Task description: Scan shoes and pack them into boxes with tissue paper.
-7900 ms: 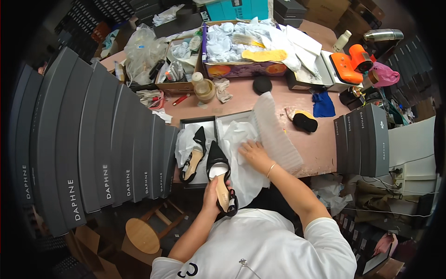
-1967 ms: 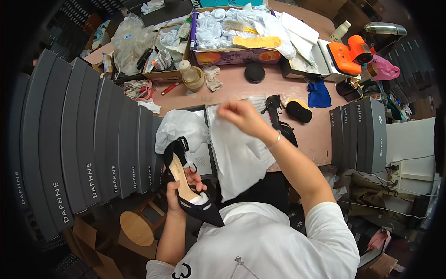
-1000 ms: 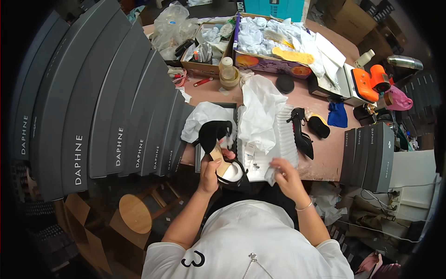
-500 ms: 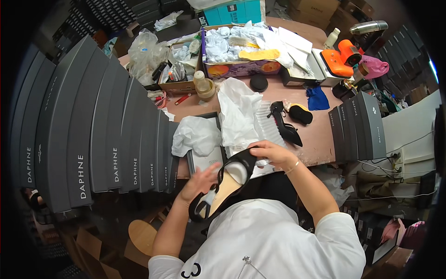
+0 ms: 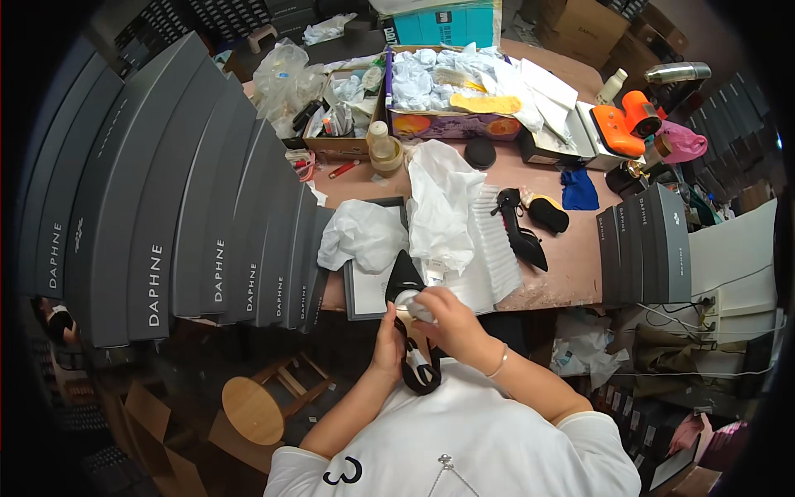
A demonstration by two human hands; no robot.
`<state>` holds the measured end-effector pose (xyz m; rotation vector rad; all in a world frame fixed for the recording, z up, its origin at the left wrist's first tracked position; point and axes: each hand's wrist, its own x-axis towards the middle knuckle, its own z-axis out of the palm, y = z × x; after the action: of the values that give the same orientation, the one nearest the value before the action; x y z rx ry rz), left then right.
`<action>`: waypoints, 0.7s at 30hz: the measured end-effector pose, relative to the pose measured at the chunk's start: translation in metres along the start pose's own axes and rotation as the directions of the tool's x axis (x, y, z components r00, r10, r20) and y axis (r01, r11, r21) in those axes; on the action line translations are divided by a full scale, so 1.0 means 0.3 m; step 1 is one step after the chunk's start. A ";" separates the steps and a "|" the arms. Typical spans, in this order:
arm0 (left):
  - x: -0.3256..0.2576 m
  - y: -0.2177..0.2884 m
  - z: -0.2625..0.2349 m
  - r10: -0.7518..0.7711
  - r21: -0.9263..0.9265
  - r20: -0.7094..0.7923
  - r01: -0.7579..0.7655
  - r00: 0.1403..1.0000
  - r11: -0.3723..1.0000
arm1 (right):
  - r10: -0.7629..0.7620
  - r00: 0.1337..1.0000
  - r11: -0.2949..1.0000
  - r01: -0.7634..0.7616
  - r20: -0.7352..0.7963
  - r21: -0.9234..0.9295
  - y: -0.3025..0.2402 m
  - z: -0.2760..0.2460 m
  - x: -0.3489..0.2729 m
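A black pointed shoe [image 5: 403, 272] with a beige insole is held close to my body, its toe pointing away over the box edge. My left hand [image 5: 387, 346] is closed around its left side. My right hand [image 5: 455, 327] is bent over the shoe's opening, its fingers pinching white stuffing [image 5: 421, 310] there. Black straps [image 5: 421, 373] hang at the heel end. Just beyond lies an open grey shoe box [image 5: 356, 290] with crumpled white tissue paper [image 5: 358, 234]. A second black heeled shoe [image 5: 523, 236] rests on its side on the table to the right.
Tall stacks of grey shoe boxes [image 5: 195, 190] stand at left, with a shorter row [image 5: 654, 244] at right. Farther back are a carton of crumpled paper [image 5: 455, 124], a bottle [image 5: 383, 147], a round black tin [image 5: 479, 152], a blue cloth [image 5: 580, 190] and an orange device [image 5: 619, 131].
The shoe has turned toe-outward and shifted slightly. My left hand, open before, now grips its side. My right hand has moved from the toe to the stuffing in the opening.
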<state>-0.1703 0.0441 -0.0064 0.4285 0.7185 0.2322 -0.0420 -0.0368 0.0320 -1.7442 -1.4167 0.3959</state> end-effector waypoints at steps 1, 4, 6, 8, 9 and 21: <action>0.006 -0.012 0.016 0.044 -0.031 -0.037 -0.045 0.998 0.999 | -0.042 0.997 0.998 0.045 0.060 -0.050 0.023 0.037 -0.003; 0.039 -0.048 -0.049 0.016 0.041 -0.019 -0.015 1.000 0.999 | -0.046 0.997 0.997 0.043 0.062 0.060 0.021 0.030 -0.021; 0.026 -0.042 -0.046 -0.002 0.028 0.028 0.001 1.000 1.000 | -0.189 0.982 0.981 0.188 0.027 0.041 0.043 0.014 -0.028; 0.030 -0.060 -0.065 -0.030 0.050 0.141 0.023 0.990 0.998 | -0.145 0.987 0.989 0.147 0.072 -0.029 0.087 0.039 -0.041; 0.034 -0.062 -0.063 -0.041 0.061 0.196 0.029 0.980 0.998 | -0.125 0.988 0.989 0.132 0.095 -0.064 0.089 0.035 -0.034; 0.057 -0.079 0.034 -0.071 0.258 0.127 0.036 0.989 0.965 | -0.022 0.989 0.941 -0.029 -0.149 -0.336 0.129 0.035 -0.041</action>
<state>-0.1494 0.0258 -0.0203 0.6635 0.6273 0.0581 -0.0280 -0.0443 -0.0067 -2.0030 -1.4332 0.0174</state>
